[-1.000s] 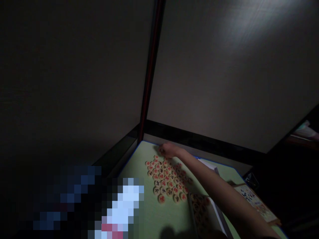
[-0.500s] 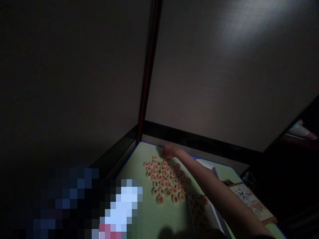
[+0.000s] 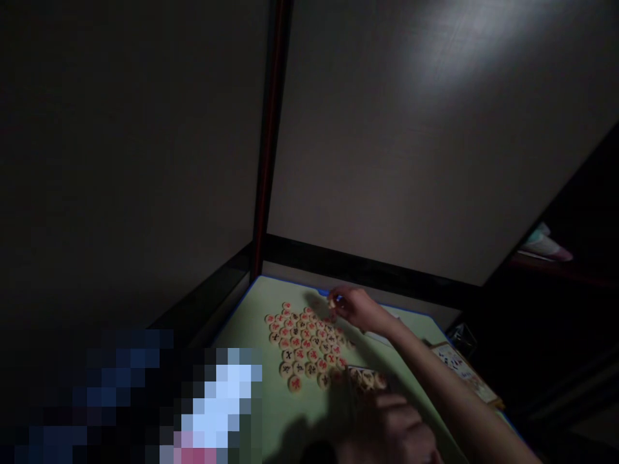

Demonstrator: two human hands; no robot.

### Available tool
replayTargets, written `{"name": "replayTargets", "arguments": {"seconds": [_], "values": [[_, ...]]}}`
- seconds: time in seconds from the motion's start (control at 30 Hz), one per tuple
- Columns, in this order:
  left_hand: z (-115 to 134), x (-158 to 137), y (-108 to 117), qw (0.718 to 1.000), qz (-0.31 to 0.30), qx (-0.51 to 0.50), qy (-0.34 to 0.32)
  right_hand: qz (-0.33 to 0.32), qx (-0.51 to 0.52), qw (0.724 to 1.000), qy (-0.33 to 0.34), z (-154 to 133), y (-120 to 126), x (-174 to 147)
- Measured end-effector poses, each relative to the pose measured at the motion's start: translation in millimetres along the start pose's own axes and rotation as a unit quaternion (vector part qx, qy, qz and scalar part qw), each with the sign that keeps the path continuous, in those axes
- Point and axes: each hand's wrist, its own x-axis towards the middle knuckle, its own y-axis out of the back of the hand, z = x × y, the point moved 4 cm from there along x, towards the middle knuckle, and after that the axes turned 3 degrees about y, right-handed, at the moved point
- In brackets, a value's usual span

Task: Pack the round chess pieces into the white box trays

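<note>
My right hand [image 3: 355,308] is above the far edge of the green table, its fingers pinched on a small round Chinese chess piece [image 3: 332,301]. Below and left of it, many loose Chinese chess pieces [image 3: 300,354] with red and black characters lie flat in one cluster. At the bottom, my left hand [image 3: 391,425] is curled over the near part of a box [image 3: 349,386] with more pieces in it. Its knuckles face me and the fingertips are hidden. The box's near end is dark and covered by the hand.
The green table [image 3: 271,412] has a blue rim and stands in a corner against panelled walls. A pale box part [image 3: 380,335] lies behind my right forearm. A printed box lid [image 3: 464,374] rests at the right edge. A blurred, pixelated patch covers the lower left.
My right hand has lifted and shifted right, and a piece now shows in its fingers. My left hand has come into view over the piece box, at the bottom. The camera view has shifted slightly.
</note>
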Motion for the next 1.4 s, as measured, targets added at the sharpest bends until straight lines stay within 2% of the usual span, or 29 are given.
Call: {"name": "replayTargets", "arguments": {"seconds": [0.03, 0.07, 0.13, 0.17, 0.2, 0.3, 0.4, 0.47, 0.63, 0.77, 0.83, 0.93, 1.07, 1.17, 1.4], "values": [[-7.9, 3.2, 8.1, 0.996, 0.06, -0.029, 0.067, 0.046, 0.055, 0.997, 0.006, 5.1, 5.7, -23.6], [-17.4, 5.2, 16.7, 0.979, 0.129, -0.069, 0.142, 0.09, 0.103, 0.991, 0.011, 10.3, 9.5, -47.3], [-36.5, 7.0, 28.8, 0.922, 0.233, -0.16, 0.263, 0.143, 0.166, 0.976, 0.013, 18.3, 10.4, -91.0], [-45.9, 7.8, 31.7, 0.891, 0.264, -0.203, 0.308, 0.166, 0.177, 0.97, 0.014, 20.0, 8.9, -109.5], [-53.6, 10.0, 32.7, 0.873, 0.274, -0.239, 0.324, 0.19, 0.18, 0.965, 0.015, 20.2, 6.9, -125.2], [-75.4, 15.1, 26.7, 0.837, 0.248, -0.33, 0.358, 0.252, 0.17, 0.953, 0.021, 12.7, -0.5, -155.3], [-87.1, 15.8, 12.1, 0.808, 0.137, -0.422, 0.387, 0.282, 0.137, 0.949, 0.045, -0.8, -7.3, -165.3], [-87.2, 14.2, 6.7, 0.782, 0.089, -0.48, 0.388, 0.294, 0.107, 0.947, 0.072, -8.8, -11.3, -166.9], [-76.3, 13.1, 12.3, 0.736, 0.094, -0.565, 0.361, 0.334, 0.072, 0.933, 0.114, -15.6, -20.9, -168.7], [-67.1, 16.4, 20.6, 0.666, 0.105, -0.655, 0.342, 0.424, 0.128, 0.896, 0.035, -4.6, -19.8, -173.2], [-64.5, 18.2, 25.1, 0.641, 0.113, -0.685, 0.328, 0.461, 0.137, 0.877, 0.002, -0.7, -16.6, -175.9], [-63.2, 18.9, 29.1, 0.631, 0.116, -0.698, 0.318, 0.477, 0.141, 0.867, 0.016, -2.3, -12.1, -176.9], [-63.5, 16.7, 28.3, 0.653, 0.106, -0.685, 0.306, 0.445, 0.134, 0.883, 0.058, -9.3, -12.3, -173.2], [-65.0, 14.1, 24.6, 0.667, 0.096, -0.68, 0.29, 0.435, 0.128, 0.889, 0.056, -10.2, -13.8, -171.4], [-65.3, 13.6, 24.0, 0.65, 0.095, -0.693, 0.298, 0.42, 0.124, 0.897, 0.065, -10.4, -15.6, -170.6]]}}
